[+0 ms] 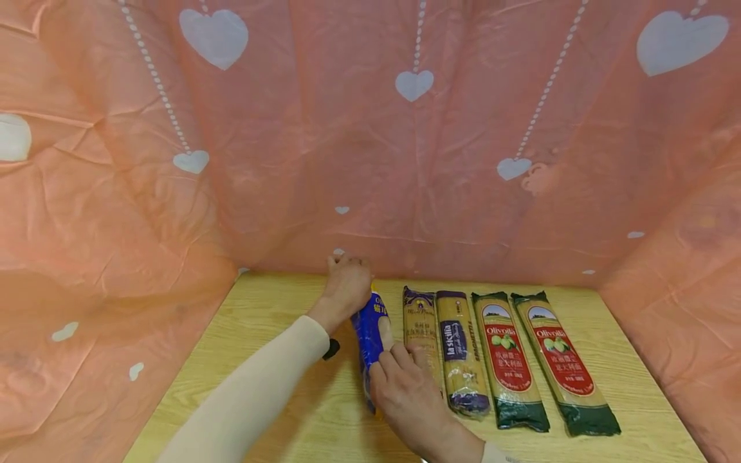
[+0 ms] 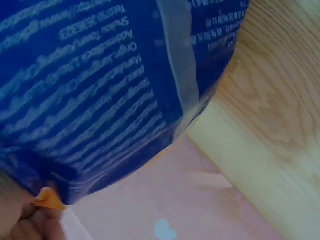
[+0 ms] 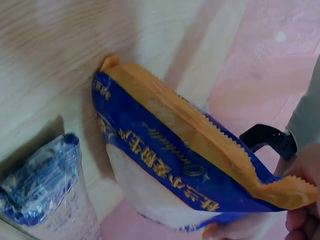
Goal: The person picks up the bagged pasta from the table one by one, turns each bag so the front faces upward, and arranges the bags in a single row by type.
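A blue pasta bag [image 1: 369,334] with orange-yellow edges stands at a tilt on the wooden table, left of the row of packs. At its far end my left hand [image 1: 348,283] pinches an orange corner, also visible in the left wrist view beside the blue back panel [image 2: 100,100]. My right hand [image 1: 408,392] holds the near part of the bag, its fingers bent against the side. The right wrist view shows the bag's serrated orange seam [image 3: 200,122] and pale front panel [image 3: 150,185]. The right hand's grip is mostly hidden there.
To the right lie a purple-topped pasta pack [image 1: 419,315], a la Sicilia spaghetti pack [image 1: 460,373], and two green-ended Olivoila packs [image 1: 509,360], [image 1: 561,360], side by side. A pink curtain [image 1: 370,161] with white hearts rises behind the table [image 1: 272,302] and along both sides.
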The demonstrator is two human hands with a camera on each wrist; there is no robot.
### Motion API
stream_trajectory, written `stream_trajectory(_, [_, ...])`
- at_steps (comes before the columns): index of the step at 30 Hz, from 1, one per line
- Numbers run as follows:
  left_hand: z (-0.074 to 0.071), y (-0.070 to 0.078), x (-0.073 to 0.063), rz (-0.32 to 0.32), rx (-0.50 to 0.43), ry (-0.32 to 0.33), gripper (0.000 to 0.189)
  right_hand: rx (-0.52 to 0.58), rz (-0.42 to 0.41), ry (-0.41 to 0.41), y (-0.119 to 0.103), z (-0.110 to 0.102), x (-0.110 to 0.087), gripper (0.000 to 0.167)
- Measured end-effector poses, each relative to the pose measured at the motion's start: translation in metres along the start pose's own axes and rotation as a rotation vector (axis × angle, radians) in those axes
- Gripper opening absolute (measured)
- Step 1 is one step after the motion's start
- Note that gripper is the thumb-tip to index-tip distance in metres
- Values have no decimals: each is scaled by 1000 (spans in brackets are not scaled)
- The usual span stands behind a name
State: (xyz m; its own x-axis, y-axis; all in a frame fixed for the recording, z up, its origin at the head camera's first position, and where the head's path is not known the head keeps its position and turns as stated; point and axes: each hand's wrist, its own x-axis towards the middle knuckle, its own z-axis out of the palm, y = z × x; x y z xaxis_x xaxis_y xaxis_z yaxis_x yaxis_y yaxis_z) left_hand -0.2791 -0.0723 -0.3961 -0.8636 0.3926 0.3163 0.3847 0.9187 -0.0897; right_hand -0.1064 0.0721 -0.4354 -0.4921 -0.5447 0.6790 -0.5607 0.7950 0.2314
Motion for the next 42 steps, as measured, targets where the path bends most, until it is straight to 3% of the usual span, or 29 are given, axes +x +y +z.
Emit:
stream_trajectory(2, [-2,2,-2,68,27,56,21,15,-11,26,-4,1,0,27])
stream_trajectory(7, [-2,5,-4,276,50,289,19,38,-38,81,-14,4,-1,43])
stream_trajectory(11, [-2,3,-4,348,-17,391,22,43,-58,87,-19,6,0,40])
stream_trajectory(16, [-6,-2,0,371,-116,405,18,86,-66,70,-19,8,-2,41])
stream_trajectory(21, [-14,-5,1,370,-202,380,13,121,-56,-19,-17,9,-9,49])
stream_trajectory(28, [-22,-6,-2,386,-262,381,9,85,-55,-91,-13,16,-17,59])
stream_trajectory(34, [-31,-8,-7,485,-343,529,17,50,-20,-124,-6,19,-20,54])
stream_trajectory(37, [-29,-9,-8,493,-354,595,26,26,7,-132,-2,21,-20,48])
stream_trajectory(42, [-25,-12,-8,467,-353,597,28,-4,46,-135,5,25,-19,42])
